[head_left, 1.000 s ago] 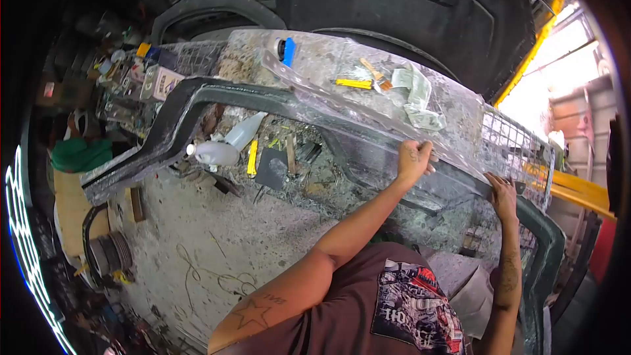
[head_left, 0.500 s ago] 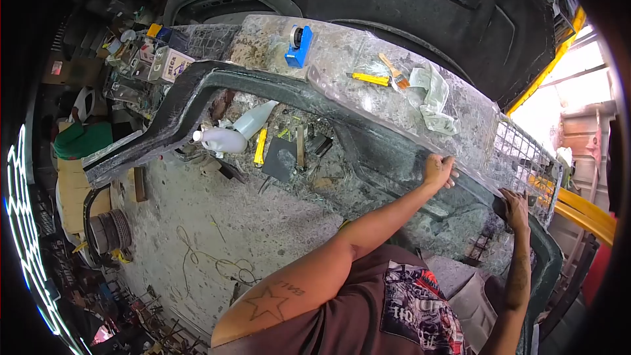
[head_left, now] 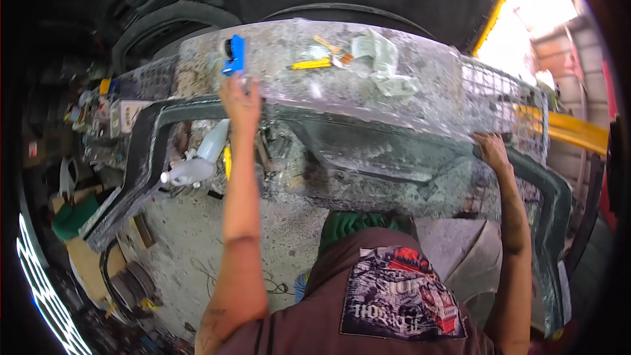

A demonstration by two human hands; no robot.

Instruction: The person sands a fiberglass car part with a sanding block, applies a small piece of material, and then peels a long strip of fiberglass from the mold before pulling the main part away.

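A long dark bumper (head_left: 197, 110), bent down at both ends, lies across the work surface in front of me. My left hand (head_left: 240, 106) is over its upper edge at the left, slightly blurred, fingers stretched out just below a blue tape dispenser (head_left: 236, 56). My right hand (head_left: 494, 152) is wrapped over the bumper's upper edge on the right side. Beyond the edge lie a yellow utility knife (head_left: 311, 64), a paintbrush (head_left: 328, 46) and a crumpled pale cloth (head_left: 381, 56).
Below my left forearm's side are a whitish plastic bottle (head_left: 190, 171) and another yellow-handled tool (head_left: 228, 162). Boxes and small items (head_left: 128, 113) crowd the left. Wire mesh (head_left: 503, 92) and yellow bars (head_left: 565, 128) stand at the right. A cord (head_left: 210, 269) lies on the floor.
My left hand has left the bumper's right part and moved far left to the tape dispenser. My right hand stays on the bumper's edge. The view has turned.
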